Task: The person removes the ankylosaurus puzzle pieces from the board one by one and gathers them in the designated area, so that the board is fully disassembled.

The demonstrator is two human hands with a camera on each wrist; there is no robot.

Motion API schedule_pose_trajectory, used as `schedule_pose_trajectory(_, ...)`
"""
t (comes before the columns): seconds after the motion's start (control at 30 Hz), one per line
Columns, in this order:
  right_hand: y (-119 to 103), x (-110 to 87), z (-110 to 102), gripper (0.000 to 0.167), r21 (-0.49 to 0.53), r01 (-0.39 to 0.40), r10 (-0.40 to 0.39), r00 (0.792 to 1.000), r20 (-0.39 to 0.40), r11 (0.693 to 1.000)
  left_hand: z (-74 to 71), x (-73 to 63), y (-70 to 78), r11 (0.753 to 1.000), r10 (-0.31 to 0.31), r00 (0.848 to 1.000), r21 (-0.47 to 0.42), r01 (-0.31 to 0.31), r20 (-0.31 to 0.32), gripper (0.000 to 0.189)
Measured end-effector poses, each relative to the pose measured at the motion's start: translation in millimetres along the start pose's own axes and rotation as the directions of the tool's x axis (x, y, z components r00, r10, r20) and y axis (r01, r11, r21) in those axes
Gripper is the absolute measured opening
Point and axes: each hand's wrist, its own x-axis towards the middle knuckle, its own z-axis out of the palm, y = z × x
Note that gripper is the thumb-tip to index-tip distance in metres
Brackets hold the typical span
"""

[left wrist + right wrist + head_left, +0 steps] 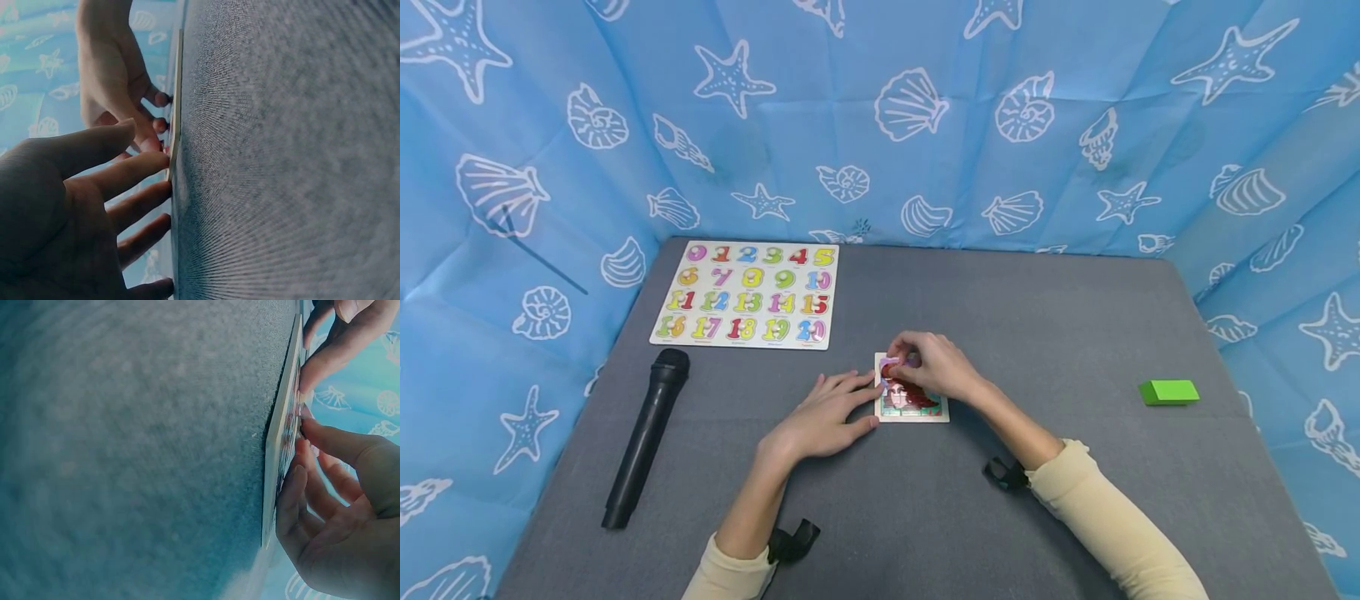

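While the left hand [823, 418], fingers extended, touched the picture puzzle [912, 398] on the grey table [1037, 325], the right hand [938, 367] pinched a piece [889, 369] at its far side — light, level pressure seemed wisest.

This looks like a staged tabletop booth; whether it stands in a home, a lab or a studio cannot be told. Blue cloth [865, 108] printed with white starfish and shells hangs behind the grey table [1037, 325] and along both its sides, creased like a curtain and screening off the room beyond. A number board [760, 343] with bright figures, a small picture board [917, 419] and a green block [1170, 392] lend it the air of a play corner, while the black microphone [646, 442] and dark gear [793, 542] at the wrists suit a recording spot
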Motion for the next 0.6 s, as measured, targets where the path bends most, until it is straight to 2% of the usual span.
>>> schedule_pose_trajectory(0.13, 4.2, -1.4, -3.4, 0.01, 0.08, 0.016, -0.016, 1.0, -0.008, 0.997, -0.1, -0.6, -0.1, 1.0, 0.01, 1.0, -0.004, -0.01, -0.006, 0.053)
schedule_pose_trajectory(0.3, 13.3, -5.2, -13.2, 0.011, 0.179, 0.01, -0.008, 1.0, -0.012, 0.984, -0.1, -0.5, 0.0, 1.0, -0.003, 1.0, 0.0, 0.003, -0.004, 0.054)
schedule_pose_trajectory(0.6, 37.4, -19.7, -45.5, 0.018, 0.255, -0.08, 0.093, 0.995, -0.041, 0.964, 0.5, 0.6, 0.8, 1.0, -0.029, 1.0, 0.007, 0.029, 0.003, 0.055)
